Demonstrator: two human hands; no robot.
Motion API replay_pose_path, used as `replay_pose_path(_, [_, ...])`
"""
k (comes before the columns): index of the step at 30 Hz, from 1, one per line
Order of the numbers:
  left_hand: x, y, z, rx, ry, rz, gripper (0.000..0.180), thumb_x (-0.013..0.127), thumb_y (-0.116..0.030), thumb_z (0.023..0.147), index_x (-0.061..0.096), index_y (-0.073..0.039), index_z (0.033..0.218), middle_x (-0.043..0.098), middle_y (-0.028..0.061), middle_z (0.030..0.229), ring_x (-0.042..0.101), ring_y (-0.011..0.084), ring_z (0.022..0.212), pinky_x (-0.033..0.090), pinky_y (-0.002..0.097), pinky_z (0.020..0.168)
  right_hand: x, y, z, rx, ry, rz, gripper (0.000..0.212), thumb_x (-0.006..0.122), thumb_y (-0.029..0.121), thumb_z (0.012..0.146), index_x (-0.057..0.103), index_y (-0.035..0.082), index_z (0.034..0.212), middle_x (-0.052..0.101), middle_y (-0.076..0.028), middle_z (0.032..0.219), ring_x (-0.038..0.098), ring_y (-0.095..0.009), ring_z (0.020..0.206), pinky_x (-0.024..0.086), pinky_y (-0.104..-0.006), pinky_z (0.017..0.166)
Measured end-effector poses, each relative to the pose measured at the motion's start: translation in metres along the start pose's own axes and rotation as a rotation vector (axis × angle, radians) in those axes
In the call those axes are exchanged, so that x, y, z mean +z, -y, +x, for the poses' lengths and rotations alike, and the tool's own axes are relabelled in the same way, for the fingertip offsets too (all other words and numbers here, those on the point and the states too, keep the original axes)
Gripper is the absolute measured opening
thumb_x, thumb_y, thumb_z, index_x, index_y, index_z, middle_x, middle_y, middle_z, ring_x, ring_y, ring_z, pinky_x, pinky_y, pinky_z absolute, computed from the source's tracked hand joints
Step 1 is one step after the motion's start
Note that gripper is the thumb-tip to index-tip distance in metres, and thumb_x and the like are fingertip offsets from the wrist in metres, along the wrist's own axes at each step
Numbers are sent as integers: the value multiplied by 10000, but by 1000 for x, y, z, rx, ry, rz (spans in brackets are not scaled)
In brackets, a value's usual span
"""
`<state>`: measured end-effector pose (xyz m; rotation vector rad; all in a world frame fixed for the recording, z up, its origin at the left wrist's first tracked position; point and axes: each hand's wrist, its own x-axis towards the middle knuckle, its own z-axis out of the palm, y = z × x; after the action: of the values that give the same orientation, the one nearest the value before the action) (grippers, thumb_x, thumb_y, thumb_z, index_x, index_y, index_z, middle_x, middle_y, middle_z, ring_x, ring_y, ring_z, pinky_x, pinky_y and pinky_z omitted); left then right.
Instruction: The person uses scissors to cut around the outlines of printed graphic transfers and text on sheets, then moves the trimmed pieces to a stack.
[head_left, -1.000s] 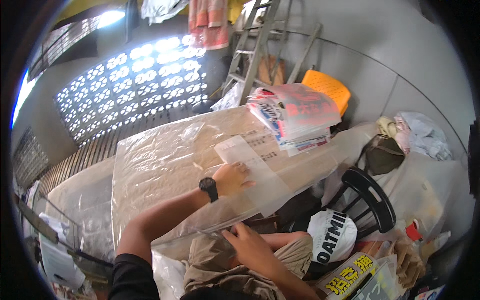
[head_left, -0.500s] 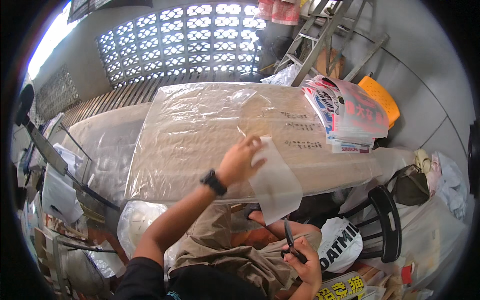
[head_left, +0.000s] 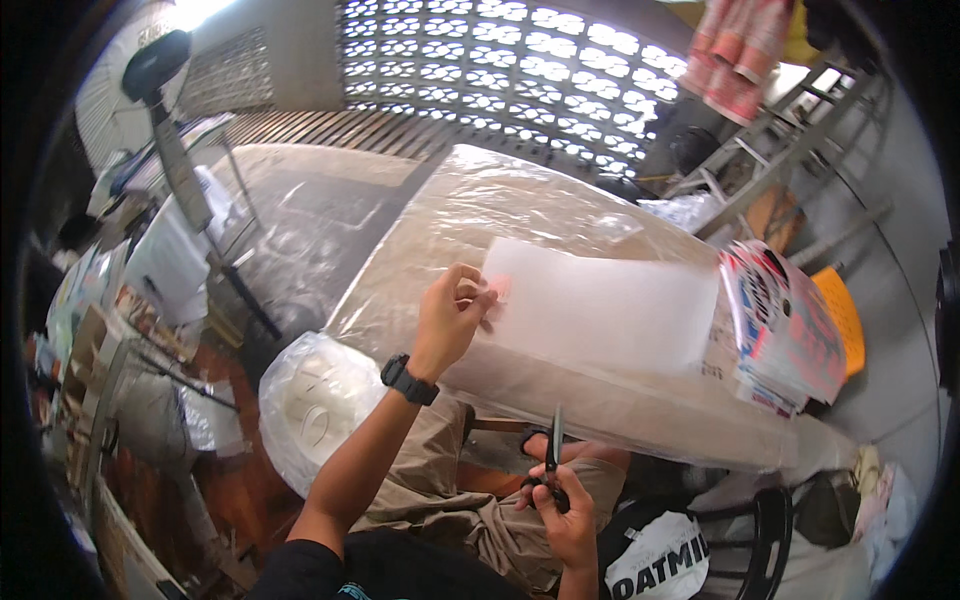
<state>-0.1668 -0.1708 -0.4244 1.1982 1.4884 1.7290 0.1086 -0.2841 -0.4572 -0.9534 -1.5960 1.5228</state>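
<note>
A large whitish sheet (head_left: 610,310), thin and slightly see-through, stretches across the table, its right end close to the printed stack. At its left edge, my left hand (head_left: 450,318) pinches it between thumb and fingers, beside a small pinkish patch (head_left: 501,288). A dark watch sits on that wrist. Over my lap, just off the table's near edge, my right hand (head_left: 572,515) grips black-handled scissors (head_left: 556,440). Their blades point up and away from me and look closed. Clear plastic film covers the brownish tabletop (head_left: 440,225) beneath the sheet.
Printed plastic bags (head_left: 770,320) are stacked at the table's right end, before an orange plastic chair (head_left: 840,315). A stepladder (head_left: 790,150) leans behind. Left of my legs stands a plastic-wrapped round container (head_left: 318,405). A black chair (head_left: 770,550) is at lower right.
The whitish sheet hung over the table's near edge earlier; now it lies spread across the tabletop. My left hand has closed on its edge. The view has turned leftward; my right hand keeps the scissors.
</note>
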Motion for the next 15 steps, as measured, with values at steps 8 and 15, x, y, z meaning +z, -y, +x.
replay_pose_path(8, [-76,2,-66,-183,-10,-68,694,689,25,908,318,-37,1491,721,107,846,623,92,605,467,235,527,50,-18,21,195,204,231,501,442,311,1027,506,-11,1405,583,-66,998,533,-145,847,451,-304,810])
replay_pose_path(15, [-108,10,-86,-193,-19,53,866,738,9,877,219,-53,1568,728,131,933,673,127,707,541,252,616,71,-48,-1,345,346,422,639,452,65,865,405,-49,1492,598,-124,1121,604,-199,998,477,-337,935])
